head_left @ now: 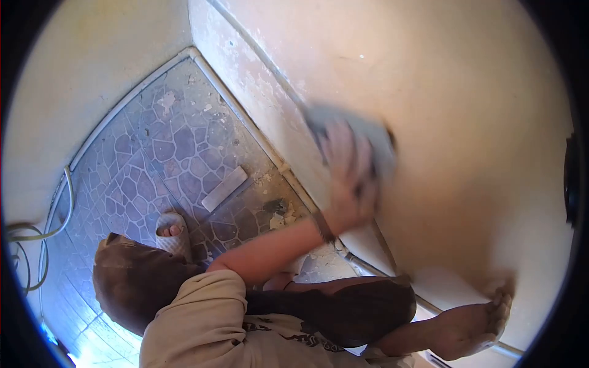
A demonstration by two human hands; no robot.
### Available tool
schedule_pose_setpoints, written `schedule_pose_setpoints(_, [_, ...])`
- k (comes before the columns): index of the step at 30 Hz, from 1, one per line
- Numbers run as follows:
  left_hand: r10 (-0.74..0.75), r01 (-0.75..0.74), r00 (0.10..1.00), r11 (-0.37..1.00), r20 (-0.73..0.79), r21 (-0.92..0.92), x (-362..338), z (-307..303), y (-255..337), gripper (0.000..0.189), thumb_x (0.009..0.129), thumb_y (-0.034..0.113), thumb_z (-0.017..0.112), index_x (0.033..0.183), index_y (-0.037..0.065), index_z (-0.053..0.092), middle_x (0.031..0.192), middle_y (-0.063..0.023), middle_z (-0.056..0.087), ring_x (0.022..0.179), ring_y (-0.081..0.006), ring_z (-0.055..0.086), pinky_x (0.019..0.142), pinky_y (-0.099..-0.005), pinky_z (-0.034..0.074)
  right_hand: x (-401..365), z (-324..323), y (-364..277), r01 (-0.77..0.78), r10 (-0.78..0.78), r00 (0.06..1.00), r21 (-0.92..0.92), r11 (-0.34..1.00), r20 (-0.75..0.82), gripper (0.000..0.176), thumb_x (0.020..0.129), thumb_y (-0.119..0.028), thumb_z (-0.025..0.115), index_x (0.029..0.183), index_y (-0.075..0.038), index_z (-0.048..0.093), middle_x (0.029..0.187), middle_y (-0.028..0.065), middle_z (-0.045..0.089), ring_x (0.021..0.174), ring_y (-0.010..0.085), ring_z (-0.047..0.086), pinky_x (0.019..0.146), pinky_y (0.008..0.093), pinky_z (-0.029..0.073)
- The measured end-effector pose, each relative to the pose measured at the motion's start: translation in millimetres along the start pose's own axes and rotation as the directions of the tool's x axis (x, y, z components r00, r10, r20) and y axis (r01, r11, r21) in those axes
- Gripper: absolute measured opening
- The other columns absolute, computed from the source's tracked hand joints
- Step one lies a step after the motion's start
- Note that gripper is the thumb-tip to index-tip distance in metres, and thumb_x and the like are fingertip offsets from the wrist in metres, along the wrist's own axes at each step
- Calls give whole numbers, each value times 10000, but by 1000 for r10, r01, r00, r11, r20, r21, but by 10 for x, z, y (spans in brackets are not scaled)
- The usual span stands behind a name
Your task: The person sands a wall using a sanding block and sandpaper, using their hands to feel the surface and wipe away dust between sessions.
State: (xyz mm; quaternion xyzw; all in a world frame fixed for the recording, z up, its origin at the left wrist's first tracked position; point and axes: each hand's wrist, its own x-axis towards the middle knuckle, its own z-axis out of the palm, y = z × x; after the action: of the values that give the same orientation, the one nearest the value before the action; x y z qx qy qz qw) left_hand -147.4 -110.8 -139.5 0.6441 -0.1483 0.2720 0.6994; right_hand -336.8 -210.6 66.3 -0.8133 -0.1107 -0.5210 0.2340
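Observation:
My left hand (348,175) is pressed to the pale wall (454,141) with its fingers closed over a flat grey pad (368,132). Motion blurs both the hand and the pad, so the pad's exact kind does not show. The pad lies flat on the wall surface, just above a ledge line. Farther right, my right hand (475,325) rests by the same wall, its fingers stretched toward it and holding nothing visible. Between the arms, a dark-trousered knee (362,306) is bent close to the wall.
Stone-patterned flooring (162,147) bears a pale rectangular bar (224,189) and flaked debris (282,214). A pipe (245,119) runs along the wall's base. Looped hose (67,208) hangs at the left. My slippered foot (172,233) stands on the floor.

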Motion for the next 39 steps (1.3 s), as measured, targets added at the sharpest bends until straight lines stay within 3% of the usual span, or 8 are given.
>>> schedule_pose_setpoints(4, [-442, 362, 874, 870, -203, -335, 1444, -407, -209, 446, 1002, 271, 441, 1300, -59, 480, 1334, -222, 422, 1226, -316, 390, 1032, -419, 299, -29, 38, -103, -32, 32, 999, -23, 999, -8, 411, 1004, -222, 322, 1210, 37, 565, 1206, 228, 564, 1181, 368, 490, 1044, 489, 345])
schedule_pose_setpoints(12, [-464, 234, 884, 350, 49, -907, 1574, -1254, 507, 361, 1004, 220, 497, 1263, -29, 533, 1207, -102, 619, 1083, -192, 597, 955, -350, 456, 196, 875, -632, -217, 211, 962, 18, 976, 173, 269, 947, -218, 453, 1045, 1, 575, 1066, 190, 553, 1043, 307, 501, 912, 446, 395])
schedule_pose_setpoints(22, [-317, 345, 927, 522, 199, -780, 1792, -2009, 800, 229, 947, 100, 594, 1118, -45, 643, 1049, -71, 679, 947, -119, 613, 865, -268, 471, 1088, 2357, -789, 60, -76, 935, 56, 997, 346, 474, 765, -158, 773, 1158, 3, 562, 1068, 187, 598, 994, 318, 583, 854, 386, 477])
schedule_pose_setpoints(24, [-262, 338, 938, 557, 226, -759, 1879, -2082, 789, 212, 934, 68, 593, 1100, -53, 648, 1045, -75, 679, 944, -126, 615, 863, -271, 473, 1111, 2707, -757, -298, 180, 903, 266, 917, 391, 427, 798, -164, 774, 1138, 7, 582, 1013, 137, 630, 947, 228, 610, 827, 362, 492])
schedule_pose_setpoints(26, [-347, 407, 904, 520, 249, -751, 1940, -2069, 801, 190, 909, 33, 599, 1067, -53, 658, 1010, -74, 683, 914, -127, 618, 839, -269, 481, 1109, 2828, -874, -831, 476, 545, 373, 412, 690, 348, 852, -181, 738, 1118, 3, 609, 940, 72, 659, 868, 150, 616, 794, 335, 505])
schedule_pose_setpoints(30, [-352, 423, 904, 653, 242, -629, 2002, -2084, 478, 132, 869, 17, 651, 990, -36, 658, 905, -54, 681, 821, -111, 610, 775, -248, 482, 895, 2925, -652, -820, 433, 451, 171, 546, 781, 309, 936, -245, 638, 1141, -14, 617, 930, 6, 656, 835, 111, 598, 790, 290, 493])
schedule_pose_setpoints(36, [-263, 359, 933, 752, 247, -553, 2248, -1773, 426, 89, 890, 40, 637, 970, 10, 615, 848, -14, 636, 789, -83, 569, 750, -231, 453, 1090, 2788, -765, -824, 515, 467, 143, 548, 719, 357, 964, -225, 579, 1242, -1, 562, 998, 83, 623, 919, 117, 562, 845, 272, 455])
schedule_pose_setpoints(39, [-60, 102, 990, 929, 128, -356, 2830, -1650, 636, 160, 904, 65, 607, 1045, -9, 592, 996, -83, 617, 946, -158, 555, 855, -300, 432, 1420, 2457, -1000, -627, 518, 702, 80, 775, 488, 351, 968, -203, 555, 1242, 17, 550, 1017, 107, 615, 906, 155, 580, 824, 291, 464])
